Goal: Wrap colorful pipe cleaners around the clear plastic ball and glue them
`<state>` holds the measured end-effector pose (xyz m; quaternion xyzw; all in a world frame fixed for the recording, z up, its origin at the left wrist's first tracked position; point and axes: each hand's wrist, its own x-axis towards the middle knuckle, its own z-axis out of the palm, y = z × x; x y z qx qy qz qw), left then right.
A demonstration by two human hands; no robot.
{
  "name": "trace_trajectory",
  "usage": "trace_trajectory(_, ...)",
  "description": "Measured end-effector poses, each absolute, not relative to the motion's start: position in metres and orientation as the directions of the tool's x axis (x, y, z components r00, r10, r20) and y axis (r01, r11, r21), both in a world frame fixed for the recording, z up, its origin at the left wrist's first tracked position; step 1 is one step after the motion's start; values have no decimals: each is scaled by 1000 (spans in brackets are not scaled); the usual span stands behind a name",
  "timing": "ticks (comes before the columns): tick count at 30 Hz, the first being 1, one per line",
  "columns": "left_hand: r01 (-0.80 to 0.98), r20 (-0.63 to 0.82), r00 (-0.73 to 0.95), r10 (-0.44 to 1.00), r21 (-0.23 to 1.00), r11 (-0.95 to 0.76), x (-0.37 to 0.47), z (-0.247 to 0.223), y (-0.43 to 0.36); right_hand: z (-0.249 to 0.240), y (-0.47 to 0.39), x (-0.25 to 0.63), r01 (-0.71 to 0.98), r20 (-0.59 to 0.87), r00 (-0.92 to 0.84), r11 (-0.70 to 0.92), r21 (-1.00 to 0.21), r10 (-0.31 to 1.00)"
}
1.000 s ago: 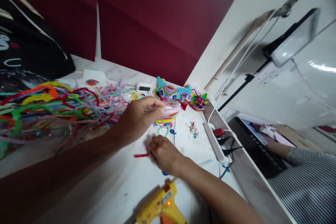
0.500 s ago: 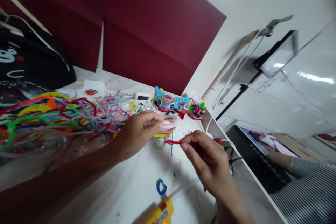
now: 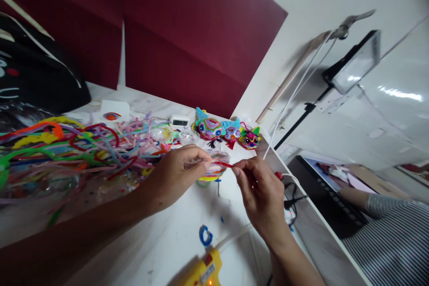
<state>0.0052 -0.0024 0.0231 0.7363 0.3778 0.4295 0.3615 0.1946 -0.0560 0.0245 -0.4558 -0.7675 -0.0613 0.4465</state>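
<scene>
My left hand [image 3: 174, 174] is closed around the near side of a clear plastic ball [image 3: 216, 173], which has colourful pipe-cleaner bands, yellow lowest. Its far portion shows beyond my fingertips; the rest is hidden by my hand. Between the thumb and forefinger of my right hand [image 3: 263, 192] is a red pipe cleaner [image 3: 223, 164]. The free end lies across the ball's upper part and reaches close to my left fingertips; whether it presses on the ball I cannot tell. Below both hands, a curled blue pipe-cleaner piece [image 3: 205, 236] rests on the white table [image 3: 161, 241].
A yellow glue gun [image 3: 206, 270] with an orange light lies at the front. Tangled pipe cleaners [image 3: 110, 147] cover the left side. Three decorated animal heads [image 3: 210, 128] stand at the back beside a small digital clock [image 3: 180, 121]. At right sits a person in a striped sleeve [image 3: 385, 205].
My right hand has raised the red pipe cleaner from below the ball onto its upper part. My left hand keeps its hold. The view has shifted slightly.
</scene>
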Motion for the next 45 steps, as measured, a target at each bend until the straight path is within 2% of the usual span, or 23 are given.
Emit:
trace_trajectory(11,232,393,341,854,845,-481,6,21,-1,23,-57,193,815,751,-247,550,-180,613)
trace_trajectory(24,206,373,373,850,860,-467,6,16,0,19,-55,192,847,768,-263,521,-107,585)
trace_trajectory(36,226,356,353,865,865,-448,7,17,1,17,-55,190,842,764,-276,530,-100,584)
trace_trajectory(45,252,398,320,860,839,-482,8,18,0,17,-56,189,836,747,-288,537,-108,599)
